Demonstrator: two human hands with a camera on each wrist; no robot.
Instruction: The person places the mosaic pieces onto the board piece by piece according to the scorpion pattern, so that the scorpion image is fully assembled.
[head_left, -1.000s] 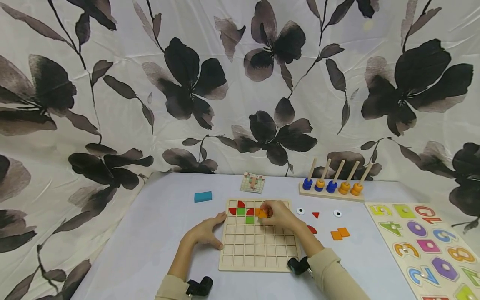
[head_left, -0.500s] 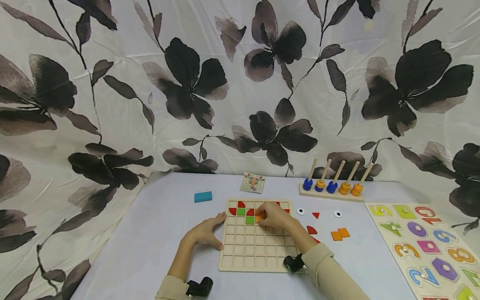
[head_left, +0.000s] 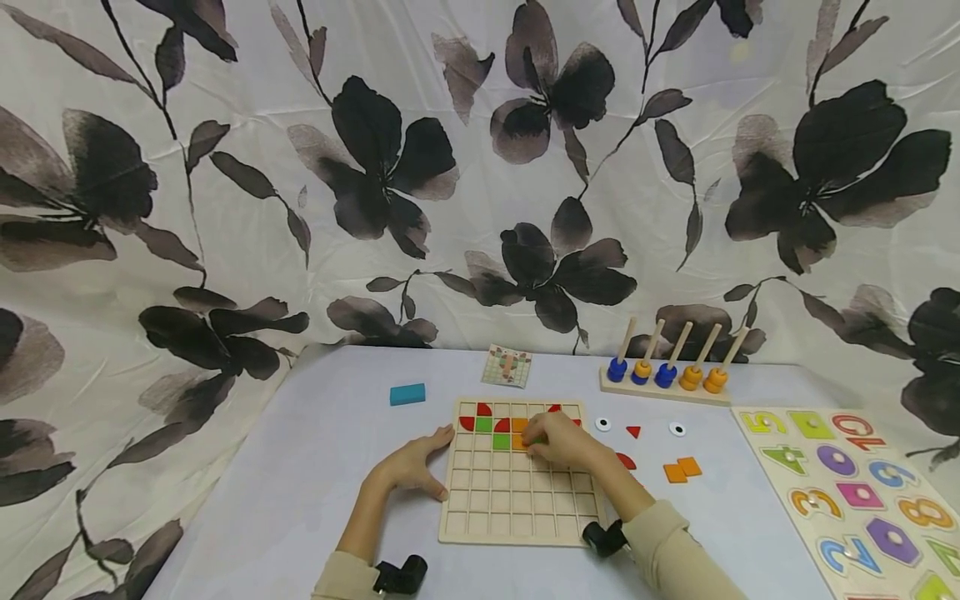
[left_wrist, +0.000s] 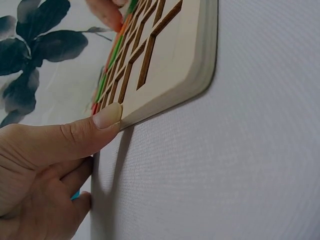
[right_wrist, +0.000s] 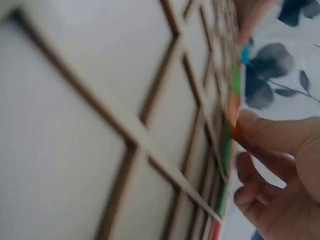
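A light wooden grid board [head_left: 502,517] lies flat on the table. My left hand [head_left: 408,465] is at its left side, the thumb [left_wrist: 107,117] touching the board's edge and the other fingers spread alongside. Over the upper rows, my right hand [head_left: 558,440] pinches a small orange tile [right_wrist: 236,131] between thumb and finger, mostly hidden by the fingertips. Just left of those fingertips, orange square tiles [head_left: 519,426] sit in the grid. Red quarter-round tiles [head_left: 484,409] and green square tiles [head_left: 501,442] fill other cells; the right hand covers some cells.
Right of the board lie white discs with black dots [head_left: 602,424], a red triangle [head_left: 633,432], a red quarter-round [head_left: 626,461] and orange squares [head_left: 675,473]. A pattern card [head_left: 507,367], a blue block [head_left: 407,394], a peg stacker [head_left: 663,387] and a number puzzle [head_left: 847,467] surround it.
My right hand lowered an orange tile into the cell below another orange one, then shifted slightly right. Both orange squares now show in the grid. The left hand has stayed put.
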